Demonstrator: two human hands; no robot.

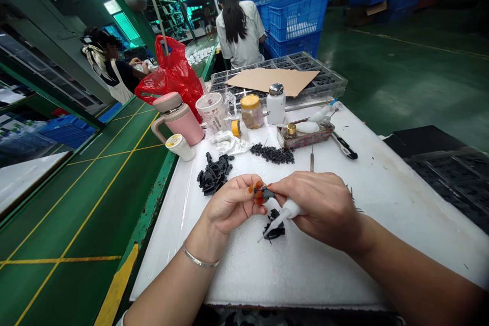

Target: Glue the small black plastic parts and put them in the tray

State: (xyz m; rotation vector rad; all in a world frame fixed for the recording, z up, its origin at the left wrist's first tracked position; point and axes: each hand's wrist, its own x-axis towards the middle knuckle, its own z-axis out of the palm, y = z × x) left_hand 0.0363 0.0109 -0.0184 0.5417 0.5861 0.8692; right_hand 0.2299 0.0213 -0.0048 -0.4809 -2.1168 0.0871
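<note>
My left hand (235, 201) pinches a small dark grey part (268, 192) between thumb and fingers, above the white work surface (244, 275). Held in the palm and lower fingers of my right hand (324, 209) is a white squeeze bottle (293, 208), its thin nozzle pointing down and left. The thumb and index fingertip of that hand also meet at the small part. Below the hands lies a little heap of black pieces (275, 229). Farther off are a larger heap of black plastic parts (215, 173) and a pile of small black rings (272, 154).
Behind the piles stand a pink mug (185, 125), a clear pitcher (213, 112), a yellow-lidded jar (251, 112) and a white pump bottle (276, 104). A small box (305, 136) and a utility knife (345, 146) lie right. Two people work beyond, near blue crates (296, 18).
</note>
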